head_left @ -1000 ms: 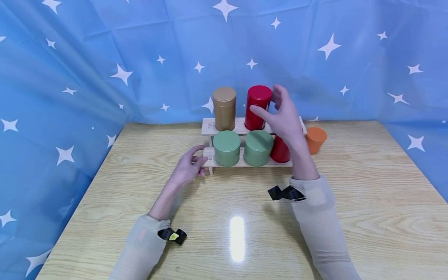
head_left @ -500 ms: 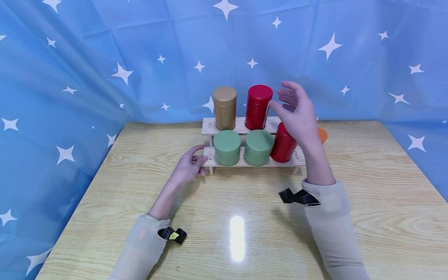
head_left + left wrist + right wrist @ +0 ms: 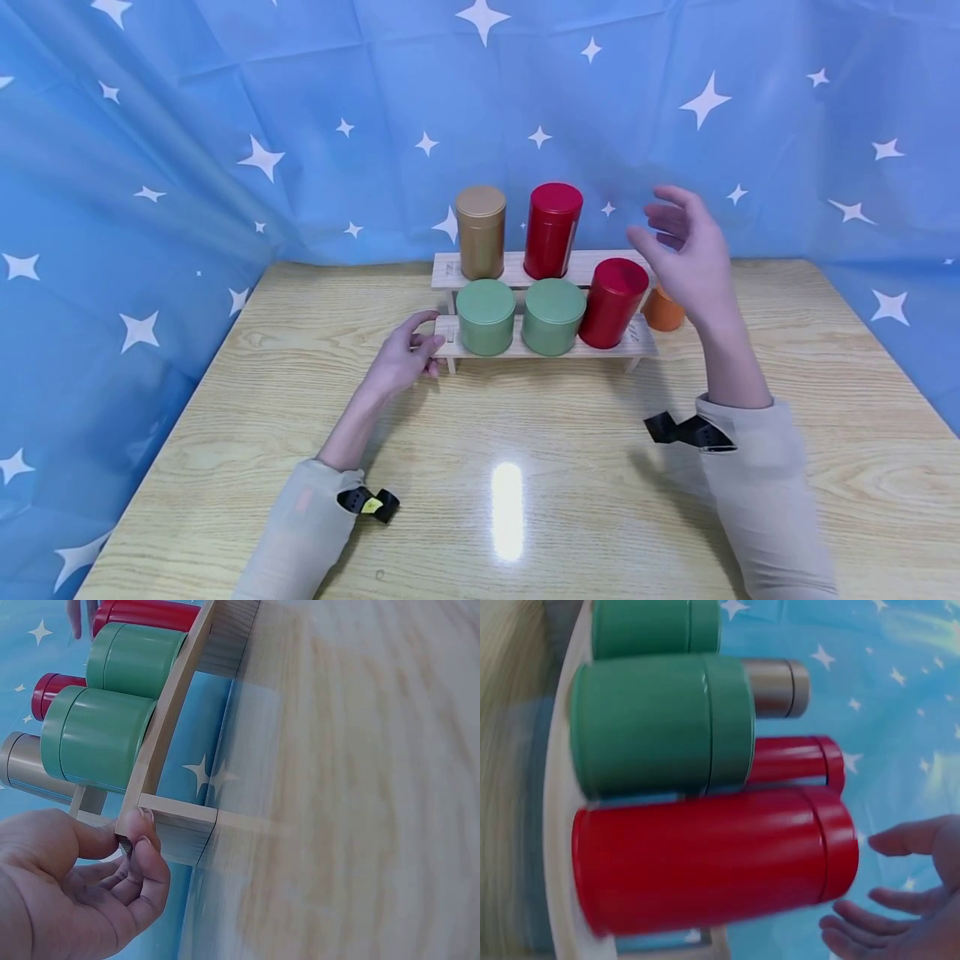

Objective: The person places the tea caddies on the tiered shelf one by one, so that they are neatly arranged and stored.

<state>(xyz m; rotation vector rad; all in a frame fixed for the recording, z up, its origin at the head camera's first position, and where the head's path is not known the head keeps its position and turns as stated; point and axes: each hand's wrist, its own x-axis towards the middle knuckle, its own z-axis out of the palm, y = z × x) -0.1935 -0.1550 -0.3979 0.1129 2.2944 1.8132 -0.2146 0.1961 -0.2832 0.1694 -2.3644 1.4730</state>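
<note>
A two-tier wooden shelf point(image 3: 525, 352) carries several lidded canisters. My left hand point(image 3: 401, 362) pinches the left end of its lower board, as the left wrist view point(image 3: 105, 892) also shows. Two squat green canisters point(image 3: 486, 317) and a tall red canister point(image 3: 613, 304) stand on the lower tier. On the upper tier are a gold canister point(image 3: 481, 233) and another red canister point(image 3: 552, 232). My right hand point(image 3: 693, 258) hovers with relaxed fingers, holding nothing, right of the red canisters. Below it, an orange canister point(image 3: 663, 312) stands on the table, its top partly hidden by the hand.
The shelf stands near the back of a wood-grain table point(image 3: 570, 517). Behind it hangs a blue cloth point(image 3: 360, 75) with white stars, which also runs down both sides. Black wrist cameras sit at both sleeves.
My right hand has left the upper red canister and moved right, bringing the lower red canister into full view. The left hand has stayed at the shelf's end.
</note>
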